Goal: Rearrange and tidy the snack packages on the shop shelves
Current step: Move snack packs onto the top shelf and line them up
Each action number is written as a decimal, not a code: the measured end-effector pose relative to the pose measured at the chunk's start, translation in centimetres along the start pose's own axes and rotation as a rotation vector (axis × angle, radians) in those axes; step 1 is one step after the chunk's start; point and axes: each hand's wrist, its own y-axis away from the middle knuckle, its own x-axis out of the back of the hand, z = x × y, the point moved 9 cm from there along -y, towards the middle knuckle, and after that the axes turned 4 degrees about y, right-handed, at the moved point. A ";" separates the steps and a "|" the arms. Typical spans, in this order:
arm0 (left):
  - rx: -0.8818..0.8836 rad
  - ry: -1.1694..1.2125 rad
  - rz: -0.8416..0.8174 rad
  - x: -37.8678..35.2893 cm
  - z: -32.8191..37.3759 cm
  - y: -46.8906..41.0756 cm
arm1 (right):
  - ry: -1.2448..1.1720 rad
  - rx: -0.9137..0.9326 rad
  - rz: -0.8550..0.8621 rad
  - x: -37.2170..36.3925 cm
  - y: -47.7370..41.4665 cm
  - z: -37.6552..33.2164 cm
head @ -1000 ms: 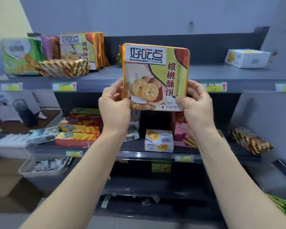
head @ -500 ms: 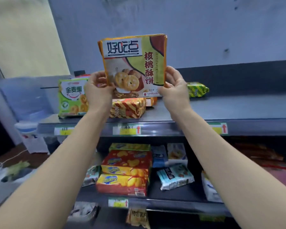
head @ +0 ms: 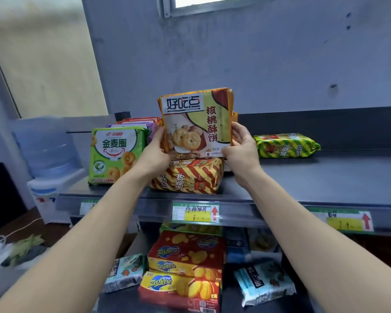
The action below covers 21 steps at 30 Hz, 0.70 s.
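Foil packet [head: 196, 123], square, glossy, held by left hand [head: 155, 152], right hand [head: 242, 150].

From where I stand, the upper shelf carries one green ring-biscuit pack [head: 115, 154] at the left, one red-and-yellow striped pack [head: 187, 175] at centre and one green-and-yellow striped pack [head: 287, 145] at the right. One walnut-biscuit pack [head: 196, 125] sits between two hands, the left hand [head: 155, 152] and the right hand [head: 242, 152]; the packs behind it are too hidden to count. Three price tags [head: 195, 212] line the rail, and at the bottom of the frame three Zecheese boxes [head: 181, 267] are stacked, with two light packs beside them, a pale blue pack on the left [head: 124, 272] and a pale blue pack on the right [head: 264, 283].
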 end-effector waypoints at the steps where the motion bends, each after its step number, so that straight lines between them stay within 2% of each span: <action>1: 0.006 -0.021 -0.013 -0.2 -0.1 -0.1 | 0.006 -0.006 0.007 0.2 -0.2 0.2; 9: -0.060 0.207 -0.054 -2.6 2.4 0.3 | 0.155 0.019 0.015 2.8 -0.6 -0.6; 18: -0.037 0.385 -0.095 -7.0 3.5 1.0 | 0.685 0.107 -0.011 7.4 -1.0 -4.9; 21: 0.006 0.438 -0.079 -7.1 3.0 1.2 | 0.744 0.146 -0.020 6.8 -0.9 -5.6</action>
